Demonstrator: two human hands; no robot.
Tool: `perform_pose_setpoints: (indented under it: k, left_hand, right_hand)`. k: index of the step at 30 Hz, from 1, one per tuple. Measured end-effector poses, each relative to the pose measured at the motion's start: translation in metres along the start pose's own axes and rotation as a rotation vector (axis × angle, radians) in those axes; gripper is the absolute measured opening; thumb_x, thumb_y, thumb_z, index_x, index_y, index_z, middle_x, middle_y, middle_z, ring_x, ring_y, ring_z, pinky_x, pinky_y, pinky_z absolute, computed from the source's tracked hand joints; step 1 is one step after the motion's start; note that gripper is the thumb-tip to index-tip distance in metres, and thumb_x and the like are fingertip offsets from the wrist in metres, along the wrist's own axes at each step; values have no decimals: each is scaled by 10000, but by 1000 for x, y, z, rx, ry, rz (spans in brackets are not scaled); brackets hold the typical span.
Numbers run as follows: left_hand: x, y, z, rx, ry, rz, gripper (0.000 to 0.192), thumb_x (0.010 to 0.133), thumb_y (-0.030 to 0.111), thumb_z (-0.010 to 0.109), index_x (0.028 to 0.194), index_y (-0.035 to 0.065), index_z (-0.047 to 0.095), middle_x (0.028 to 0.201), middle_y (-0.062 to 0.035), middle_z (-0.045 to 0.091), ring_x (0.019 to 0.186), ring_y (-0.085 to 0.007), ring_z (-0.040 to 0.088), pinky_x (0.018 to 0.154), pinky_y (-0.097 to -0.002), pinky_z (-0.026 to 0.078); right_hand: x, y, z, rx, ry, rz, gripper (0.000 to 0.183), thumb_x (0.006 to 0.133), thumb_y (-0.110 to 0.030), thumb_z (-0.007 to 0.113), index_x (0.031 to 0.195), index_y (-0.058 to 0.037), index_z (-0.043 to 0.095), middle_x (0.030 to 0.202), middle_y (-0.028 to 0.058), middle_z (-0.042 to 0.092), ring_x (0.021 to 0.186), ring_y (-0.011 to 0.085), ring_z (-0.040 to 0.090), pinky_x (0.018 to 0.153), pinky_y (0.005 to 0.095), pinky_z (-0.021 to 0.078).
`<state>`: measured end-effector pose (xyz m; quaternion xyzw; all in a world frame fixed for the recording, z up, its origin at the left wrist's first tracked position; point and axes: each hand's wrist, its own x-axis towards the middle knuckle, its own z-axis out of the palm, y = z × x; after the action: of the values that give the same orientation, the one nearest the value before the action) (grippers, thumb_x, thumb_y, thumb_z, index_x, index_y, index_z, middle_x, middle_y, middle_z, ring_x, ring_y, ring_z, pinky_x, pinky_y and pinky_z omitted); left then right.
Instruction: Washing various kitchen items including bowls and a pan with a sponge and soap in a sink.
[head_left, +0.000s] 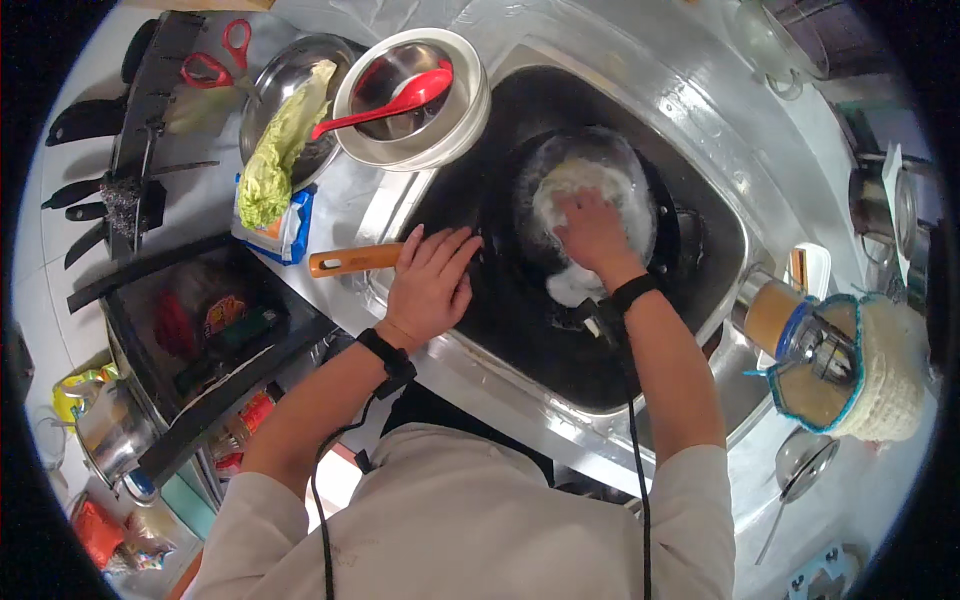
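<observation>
A dark round pan (534, 274) sits in the black sink basin (517, 375), with its orange-brown handle (352, 260) reaching left over the rim. My left hand (429, 281) lies across the handle near the pan, fingers stretched over it. White suds (634, 195) cover much of the pan's inside. Pressed into them is my right hand (592, 229); the foam hides its fingertips and whatever may be under the palm. A smaller patch of foam (574, 286) lies below that hand. Both wrists wear black bands with cables.
Stacked white bowls (474, 124) with a metal bowl and red spoon (420, 88) stand at the sink's upper left. Beside them are lettuce (270, 176) and red-handled scissors (210, 71). Knives (86, 122) hang far left. A jar (772, 319) and a knitted-looking holder (889, 367) stand right.
</observation>
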<state>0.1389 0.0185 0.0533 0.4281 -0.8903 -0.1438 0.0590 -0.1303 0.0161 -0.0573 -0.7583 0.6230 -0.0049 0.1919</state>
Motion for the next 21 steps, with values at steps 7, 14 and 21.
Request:
perform_pose_setpoints:
  k: [7,14,21]
  left_hand:
    - [-5,-5,2,-72,-12,-24,501,793,137,604,1291,98,553,1324,-91,546,1240,-269,495,1148,-498,229]
    - [-6,-9,4,-86,31,32,505,799,158,603,1298,99,549,1321,-109,540,1235,-283,493,1140,-496,242]
    - [-2,-7,6,-77,35,55,516,802,156,599,1310,92,538,1318,-109,537,1215,-287,499,1137,-493,256]
  right_hand:
    - [-71,-40,-10,19,-298,299,570,851,-350,632,1288,-2,518,1211,237,570,1132,379,546,953,470,458]
    - [-44,-96,14,233,-28,90,451,866,-222,581,1235,33,532,1247,292,534,1147,443,527,965,504,453]
    - [18,-22,0,159,-84,207,406,881,-206,561,1214,25,529,1215,277,563,1127,447,533,996,506,417]
